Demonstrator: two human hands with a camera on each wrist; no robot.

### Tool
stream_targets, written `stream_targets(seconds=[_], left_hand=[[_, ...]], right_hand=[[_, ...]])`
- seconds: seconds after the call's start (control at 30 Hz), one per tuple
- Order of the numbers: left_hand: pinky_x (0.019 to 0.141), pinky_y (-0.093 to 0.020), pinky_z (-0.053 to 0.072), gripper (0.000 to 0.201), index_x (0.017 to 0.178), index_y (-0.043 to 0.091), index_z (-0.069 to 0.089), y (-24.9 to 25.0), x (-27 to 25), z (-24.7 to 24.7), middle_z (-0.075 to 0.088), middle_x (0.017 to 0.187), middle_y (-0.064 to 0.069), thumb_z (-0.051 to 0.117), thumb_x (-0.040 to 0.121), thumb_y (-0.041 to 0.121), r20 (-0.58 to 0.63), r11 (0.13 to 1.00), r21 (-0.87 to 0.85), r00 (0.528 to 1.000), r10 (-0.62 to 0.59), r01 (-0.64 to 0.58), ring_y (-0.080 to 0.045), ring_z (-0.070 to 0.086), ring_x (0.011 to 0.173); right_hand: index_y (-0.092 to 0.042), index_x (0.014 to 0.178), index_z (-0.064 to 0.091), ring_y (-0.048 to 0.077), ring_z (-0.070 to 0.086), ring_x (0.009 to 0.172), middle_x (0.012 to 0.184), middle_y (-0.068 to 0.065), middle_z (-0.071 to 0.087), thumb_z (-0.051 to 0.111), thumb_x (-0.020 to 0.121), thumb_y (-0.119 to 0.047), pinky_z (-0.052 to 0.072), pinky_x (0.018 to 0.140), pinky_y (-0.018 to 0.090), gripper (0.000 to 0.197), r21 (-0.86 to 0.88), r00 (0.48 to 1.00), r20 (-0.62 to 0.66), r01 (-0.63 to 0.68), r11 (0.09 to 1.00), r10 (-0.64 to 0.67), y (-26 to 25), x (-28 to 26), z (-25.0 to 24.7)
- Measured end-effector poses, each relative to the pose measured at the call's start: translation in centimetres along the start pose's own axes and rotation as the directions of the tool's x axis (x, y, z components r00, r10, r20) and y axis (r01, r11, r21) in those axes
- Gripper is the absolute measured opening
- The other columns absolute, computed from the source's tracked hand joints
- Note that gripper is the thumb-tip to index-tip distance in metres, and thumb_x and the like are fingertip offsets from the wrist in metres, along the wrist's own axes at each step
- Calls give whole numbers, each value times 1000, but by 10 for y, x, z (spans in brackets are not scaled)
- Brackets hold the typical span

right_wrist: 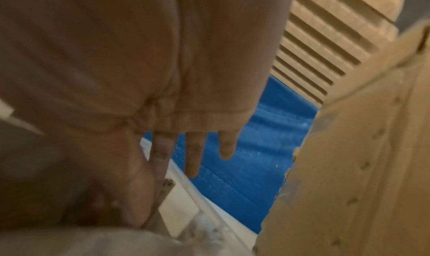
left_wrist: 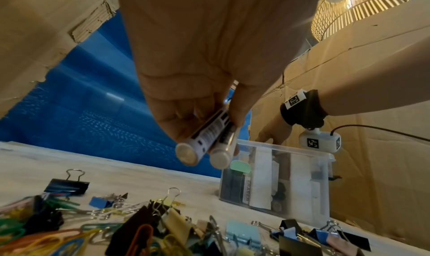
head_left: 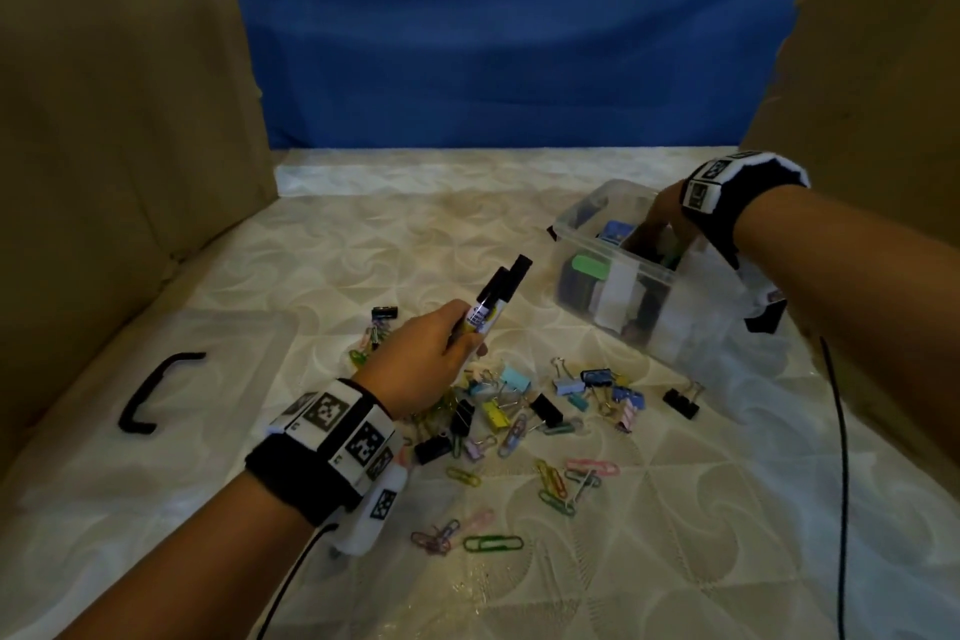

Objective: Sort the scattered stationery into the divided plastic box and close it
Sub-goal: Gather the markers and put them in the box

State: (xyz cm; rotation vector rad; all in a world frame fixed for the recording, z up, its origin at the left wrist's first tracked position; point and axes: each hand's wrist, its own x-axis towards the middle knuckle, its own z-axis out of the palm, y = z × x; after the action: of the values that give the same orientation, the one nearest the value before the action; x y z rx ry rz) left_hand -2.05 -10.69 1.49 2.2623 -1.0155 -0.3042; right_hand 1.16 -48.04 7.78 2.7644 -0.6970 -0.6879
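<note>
My left hand (head_left: 460, 334) grips two white markers with black caps (head_left: 500, 297) above the pile of clips, their caps pointing toward the box. In the left wrist view the marker ends (left_wrist: 202, 153) stick out below the curled fingers (left_wrist: 177, 120). The clear divided box (head_left: 693, 327) stands open at the right and holds an eraser (left_wrist: 250, 190) and other dark items. My right hand (head_left: 649, 234) reaches down into the box's far side. Its fingers (right_wrist: 193, 155) hang straight in the blurred right wrist view. What the thumb touches is hidden.
Binder clips (head_left: 519, 405) and coloured paper clips (head_left: 492, 543) lie scattered across the patterned cloth. A clear lid with a black handle (head_left: 150, 392) lies at the left. Cardboard walls (head_left: 104, 120) stand on both sides. A black cable (head_left: 837, 431) runs along the right.
</note>
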Motion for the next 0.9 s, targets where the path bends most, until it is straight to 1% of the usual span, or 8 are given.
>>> stream_targets(seconds=[0.07,0.13,0.2,0.37,0.53,0.7,0.83,0.9], left_hand=[[80,-41,54,14,109,21,50,-2,-1,1,70,109,1,42,101,30,6,1000,4,1000,5,-5,-20,66,97],[79,-41,54,14,107,18,50,-2,-3,1,70,110,1,42,100,29,9,1000,11,1000,11,-11,-20,66,96],[79,-41,54,19,112,17,51,-1,-5,0,71,110,2,42,100,29,7,1000,19,1000,6,-6,-18,65,96],[75,-43,53,19,106,16,52,2,-8,5,70,96,1,43,99,31,10,999,48,1000,4,-5,-20,64,86],[53,-23,31,10,108,26,48,10,-10,19,47,66,11,43,100,30,23,998,63,999,23,-25,-4,46,60],[57,-22,32,17,108,19,51,26,4,27,46,83,6,43,100,31,44,994,102,998,43,-47,-14,47,72],[53,-22,28,22,90,14,47,57,30,35,42,75,3,40,101,32,104,983,175,994,44,-62,-12,42,64],[57,-29,32,34,89,8,52,79,49,34,51,76,-7,35,102,35,68,988,134,995,71,-79,-24,51,68]], right_hand=[[-19,133,55,29,56,120,135,8,57,61,87,-43,43,102,36,52,53,995,-66,-70,996,73,-19,-47,-11],[-12,132,56,31,50,126,140,11,51,50,95,-9,40,103,35,38,87,993,-105,-41,995,50,-26,-74,-21],[-11,125,62,32,50,123,138,12,53,44,93,1,41,98,35,38,144,981,-194,27,989,1,-18,-77,-22],[-15,126,60,31,49,125,140,12,51,47,97,-12,39,103,37,32,361,948,-316,92,928,29,3,-91,2],[-7,130,55,36,49,124,138,18,50,44,97,-36,40,105,41,45,472,929,-316,-22,881,193,14,-103,49],[-5,144,33,35,20,144,156,16,23,35,100,-29,17,119,45,51,617,868,-331,-98,781,371,16,-102,89],[4,146,25,32,7,148,159,20,13,34,99,-19,6,121,38,53,699,862,-318,-68,712,395,12,-97,102],[5,146,23,32,3,148,159,19,10,32,99,-17,3,122,37,53,700,867,-305,-76,711,393,12,-100,101]])
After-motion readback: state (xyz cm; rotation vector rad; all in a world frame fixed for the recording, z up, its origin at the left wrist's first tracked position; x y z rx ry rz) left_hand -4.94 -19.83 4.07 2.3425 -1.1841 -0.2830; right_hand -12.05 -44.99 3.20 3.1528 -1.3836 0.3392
